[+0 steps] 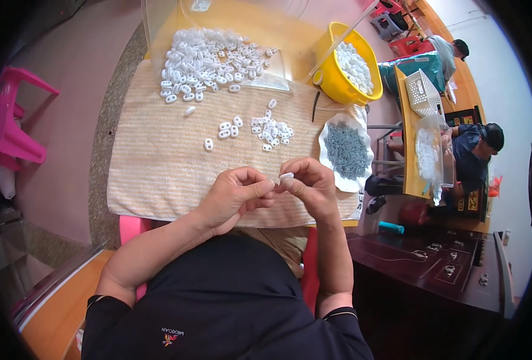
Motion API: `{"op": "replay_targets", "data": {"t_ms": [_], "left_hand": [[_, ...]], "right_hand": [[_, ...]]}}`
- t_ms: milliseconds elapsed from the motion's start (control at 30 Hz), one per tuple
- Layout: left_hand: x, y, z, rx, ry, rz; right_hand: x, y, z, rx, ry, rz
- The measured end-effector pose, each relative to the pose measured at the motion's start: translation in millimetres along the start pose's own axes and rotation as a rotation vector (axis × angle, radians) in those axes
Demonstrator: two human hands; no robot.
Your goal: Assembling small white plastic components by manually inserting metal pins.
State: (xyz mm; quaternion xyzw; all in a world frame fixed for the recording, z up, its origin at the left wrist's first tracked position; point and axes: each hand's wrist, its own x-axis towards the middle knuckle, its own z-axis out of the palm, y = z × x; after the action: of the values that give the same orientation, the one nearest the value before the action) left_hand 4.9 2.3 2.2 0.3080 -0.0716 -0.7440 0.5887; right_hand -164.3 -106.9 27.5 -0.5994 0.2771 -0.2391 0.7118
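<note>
Between the thumb and fingers of my right hand (314, 185) is a small white oval plastic piece (286, 176), tilted on its edge. My left hand (237, 193) meets it in front of my body, thumb and fingertips pinched together; whatever they grip is too small to make out. Just beyond my hands, a few white two-holed ovals (224, 134) lie on the striped beige towel (158, 162). A cluster of smaller white squarish pieces (273, 131) sits to their right. Near my right hand stands a white scalloped dish (322, 141) holding many small grey-blue pieces (346, 151).
A large heap of white ovals (200, 57) spills from a clear plastic bin (284, 75). Beside it stands a yellow tub (328, 81) of white pieces. A thin black strip (316, 107) lies nearby. Two people sit at the right; a pink stool (17, 123) stands left.
</note>
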Motion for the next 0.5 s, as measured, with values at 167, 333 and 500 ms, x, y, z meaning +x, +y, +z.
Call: {"op": "replay_targets", "data": {"t_ms": [167, 333, 500], "left_hand": [[-0.2, -3.5, -1.1, 0.018, -0.008, 0.019], [-2.0, -3.3, 1.1, 0.049, -0.028, 0.026], [-2.3, -4.7, 2.7, 0.038, -0.012, -0.001]], "right_hand": [[18.9, -28.0, -35.1, -0.384, 0.287, -0.086], [73.0, -85.5, -88.1, -0.693, 0.530, -0.228], [118.3, -101.2, -128.6, -0.785, 0.658, -0.451]]}}
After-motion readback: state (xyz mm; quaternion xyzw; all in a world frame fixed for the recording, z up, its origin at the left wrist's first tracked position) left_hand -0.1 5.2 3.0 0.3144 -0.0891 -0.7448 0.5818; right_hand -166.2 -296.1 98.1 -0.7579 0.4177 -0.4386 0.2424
